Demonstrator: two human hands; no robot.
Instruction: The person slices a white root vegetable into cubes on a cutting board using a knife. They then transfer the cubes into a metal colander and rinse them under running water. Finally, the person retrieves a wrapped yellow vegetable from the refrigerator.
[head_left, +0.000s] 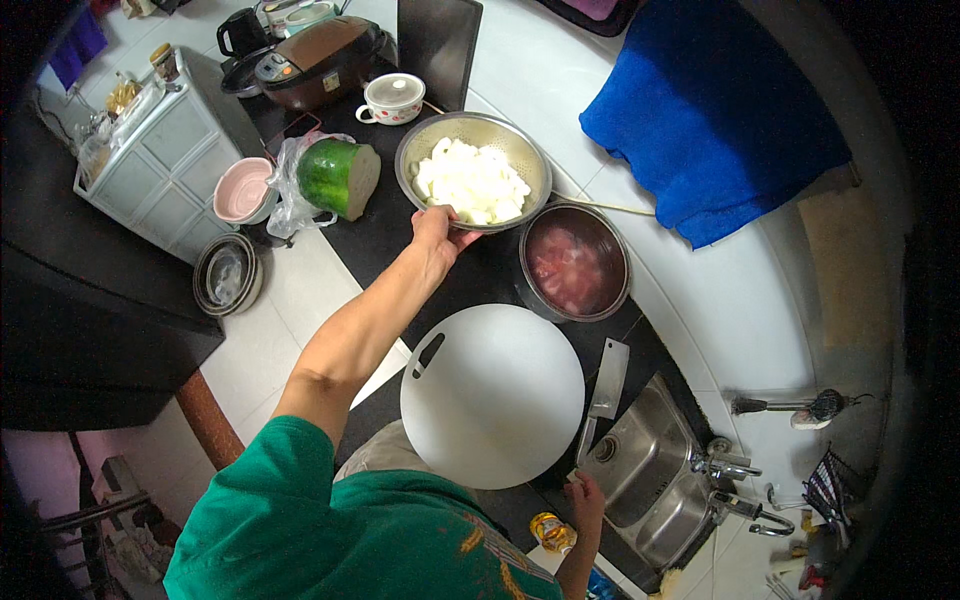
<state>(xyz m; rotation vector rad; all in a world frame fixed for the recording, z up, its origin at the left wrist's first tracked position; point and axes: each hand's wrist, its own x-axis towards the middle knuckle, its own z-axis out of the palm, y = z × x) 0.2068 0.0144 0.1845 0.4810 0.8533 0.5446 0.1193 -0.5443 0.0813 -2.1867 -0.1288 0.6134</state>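
Note:
My left hand (441, 234) grips the near rim of a steel colander (538, 169), its thumb over the edge. Pale, peeled chunks (474, 180) fill the colander's middle. Low in the picture, my right hand (586, 496) is by the sink's edge, close to the handle of a cleaver (610, 379). A small pale bit shows at its fingertips; whether it is held is unclear. Before me lies a round white cutting board (491, 397) with a slotted handle. Beyond it, a steel pot (527, 295) contains reddish pieces of what looks like raw meat in liquid (570, 262).
A cut winter melon (330, 178) in a plastic bag and a lidded cup (395, 100) stand beyond the colander, before a rice cooker (322, 64). At right are a double sink (634, 480) and taps (731, 469). An oil bottle (553, 532) is near my body.

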